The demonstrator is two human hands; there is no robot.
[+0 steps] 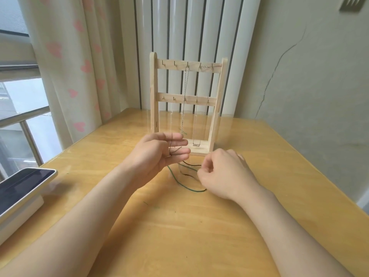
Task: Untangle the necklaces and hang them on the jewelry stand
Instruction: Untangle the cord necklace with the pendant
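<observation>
A wooden jewelry stand (153, 96) with two hook rails stands at the middle back of the table. Two silver chains hang from its top rail: a twisted chain (185, 92) and a thin chain with a rectangular pendant (196, 145) near the base. In front of the stand, my left hand (159, 154) has its fingers spread with dark brown cord (175, 150) looped around them. My right hand (221, 172) is pinched shut on the cords, which run between both hands. A green cord (187, 187) trails in a curve on the table below them.
The wooden table (179, 226) has a glossy top. A tablet on a white box (22, 188) sits at the left edge. A curtain with pink hearts (75, 66) and a white radiator (189, 37) stand behind the stand.
</observation>
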